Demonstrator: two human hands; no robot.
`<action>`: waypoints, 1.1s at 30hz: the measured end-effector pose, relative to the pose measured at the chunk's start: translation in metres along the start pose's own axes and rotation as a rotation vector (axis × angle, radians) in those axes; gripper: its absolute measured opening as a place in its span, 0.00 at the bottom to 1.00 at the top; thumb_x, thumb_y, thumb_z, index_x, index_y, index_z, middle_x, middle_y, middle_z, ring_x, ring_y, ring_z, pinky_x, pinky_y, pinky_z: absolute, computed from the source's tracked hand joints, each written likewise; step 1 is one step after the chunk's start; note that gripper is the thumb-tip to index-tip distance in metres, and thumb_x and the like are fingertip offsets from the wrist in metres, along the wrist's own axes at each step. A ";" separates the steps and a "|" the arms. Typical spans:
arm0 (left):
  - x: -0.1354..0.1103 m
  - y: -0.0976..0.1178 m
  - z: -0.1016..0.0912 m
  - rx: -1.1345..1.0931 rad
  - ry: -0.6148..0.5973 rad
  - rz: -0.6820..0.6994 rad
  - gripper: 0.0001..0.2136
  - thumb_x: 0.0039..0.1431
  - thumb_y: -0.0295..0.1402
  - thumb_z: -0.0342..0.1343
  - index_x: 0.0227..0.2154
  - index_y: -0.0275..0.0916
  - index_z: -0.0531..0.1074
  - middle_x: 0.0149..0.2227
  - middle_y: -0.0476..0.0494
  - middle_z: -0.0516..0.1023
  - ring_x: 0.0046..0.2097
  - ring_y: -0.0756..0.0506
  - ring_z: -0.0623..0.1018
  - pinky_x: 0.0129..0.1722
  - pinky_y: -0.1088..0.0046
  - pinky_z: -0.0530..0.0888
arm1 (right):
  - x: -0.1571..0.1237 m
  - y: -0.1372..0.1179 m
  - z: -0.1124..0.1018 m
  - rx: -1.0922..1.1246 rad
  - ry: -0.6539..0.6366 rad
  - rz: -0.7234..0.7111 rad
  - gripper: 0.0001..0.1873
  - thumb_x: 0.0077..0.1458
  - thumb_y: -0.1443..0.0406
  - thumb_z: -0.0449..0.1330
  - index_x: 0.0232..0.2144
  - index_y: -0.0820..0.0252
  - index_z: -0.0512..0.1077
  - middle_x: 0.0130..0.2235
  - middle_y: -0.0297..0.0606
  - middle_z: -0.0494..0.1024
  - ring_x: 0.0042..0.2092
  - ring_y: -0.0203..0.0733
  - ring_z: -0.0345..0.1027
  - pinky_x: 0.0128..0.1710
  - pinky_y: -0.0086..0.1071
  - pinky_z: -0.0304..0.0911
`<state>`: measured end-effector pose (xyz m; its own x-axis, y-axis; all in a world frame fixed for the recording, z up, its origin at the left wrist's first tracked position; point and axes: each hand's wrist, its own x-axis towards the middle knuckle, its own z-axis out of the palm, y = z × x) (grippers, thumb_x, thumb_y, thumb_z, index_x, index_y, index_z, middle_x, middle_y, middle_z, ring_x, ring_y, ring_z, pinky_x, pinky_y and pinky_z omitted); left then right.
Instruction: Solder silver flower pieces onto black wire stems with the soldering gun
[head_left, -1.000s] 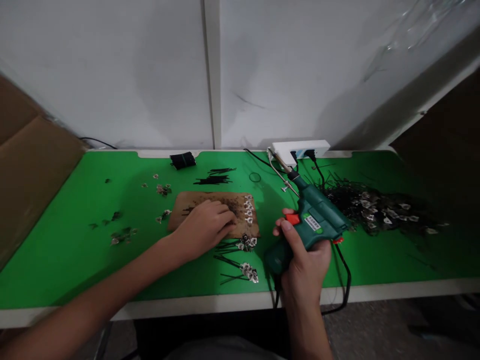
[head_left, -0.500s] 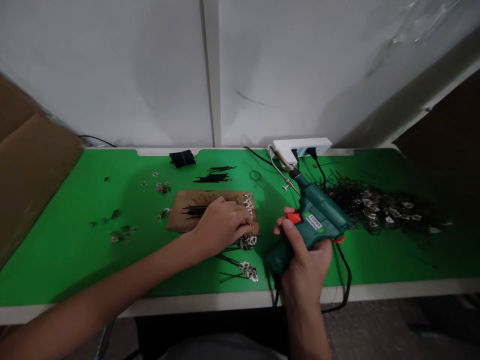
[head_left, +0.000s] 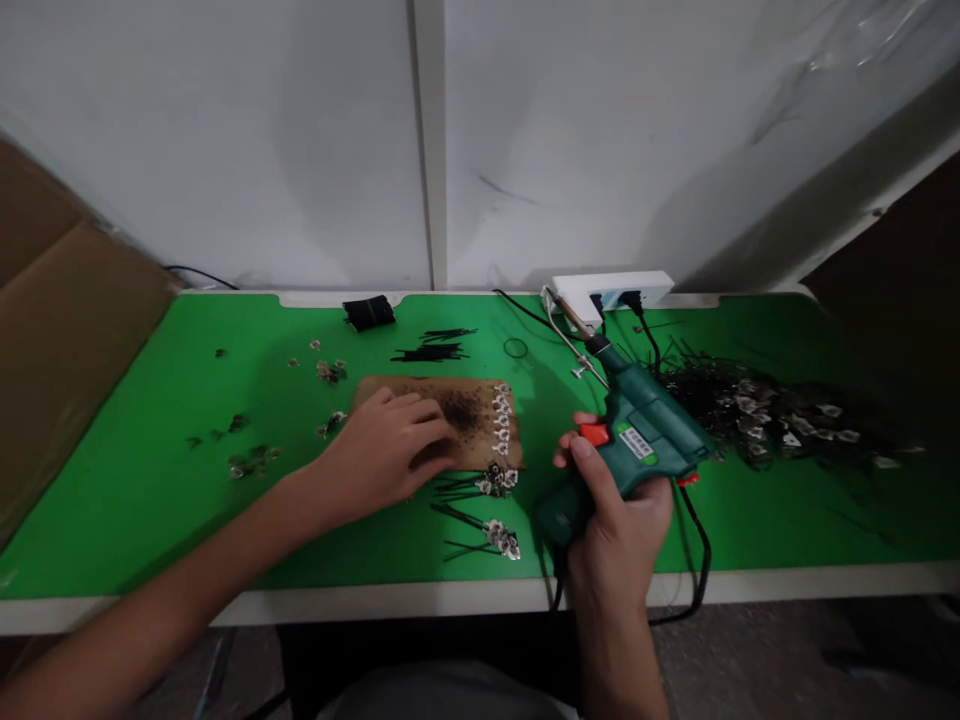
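Note:
In my right hand is a green soldering gun with a red trigger. Its metal tip points up and away to the left, beside the white power strip. My left hand lies palm down over the left half of a brown board. Thumb and forefinger are apart; the hand covers the place where black wires lay, so any wire under it is hidden. Small metal terminals stand in a column along the board's right edge. Just below the board lie black wires with metal ends, and another small group nearer me.
Black wire pieces and a dark bundle lie behind the board. Loose metal parts are scattered at left. A big heap of wired parts sits at right. The power strip is at the back; the gun's cord hangs over the front edge.
My left hand has moved left, off the terminal column and onto the board's left half, uncovering the terminals and dark-stained middle. My right hand still holds the soldering gun in much the same place.

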<state>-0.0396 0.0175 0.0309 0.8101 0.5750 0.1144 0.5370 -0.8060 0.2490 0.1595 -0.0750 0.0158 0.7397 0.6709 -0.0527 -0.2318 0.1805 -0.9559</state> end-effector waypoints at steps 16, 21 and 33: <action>0.024 0.018 0.030 -0.252 0.148 0.069 0.04 0.67 0.31 0.58 0.37 0.37 0.75 0.36 0.46 0.81 0.37 0.47 0.78 0.38 0.73 0.71 | 0.000 0.001 0.000 -0.002 0.005 -0.002 0.16 0.46 0.65 0.74 0.38 0.59 0.77 0.38 0.37 0.82 0.29 0.35 0.71 0.31 0.30 0.70; 0.028 0.020 0.026 -0.357 0.130 -0.042 0.02 0.65 0.28 0.59 0.36 0.37 0.76 0.35 0.47 0.81 0.36 0.48 0.79 0.37 0.75 0.72 | 0.000 0.000 -0.001 0.005 0.013 0.007 0.16 0.46 0.64 0.74 0.38 0.59 0.77 0.38 0.36 0.82 0.29 0.35 0.71 0.30 0.30 0.68; 0.004 0.003 0.010 -0.188 -0.013 -0.137 0.12 0.68 0.29 0.51 0.50 0.42 0.74 0.46 0.45 0.79 0.41 0.45 0.79 0.40 0.68 0.73 | 0.000 -0.002 0.003 0.035 0.020 0.019 0.16 0.44 0.65 0.75 0.36 0.59 0.77 0.37 0.36 0.82 0.28 0.35 0.71 0.30 0.30 0.69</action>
<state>-0.0318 0.0161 0.0226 0.7361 0.6746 0.0549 0.5899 -0.6793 0.4366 0.1587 -0.0732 0.0186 0.7472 0.6602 -0.0766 -0.2676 0.1934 -0.9439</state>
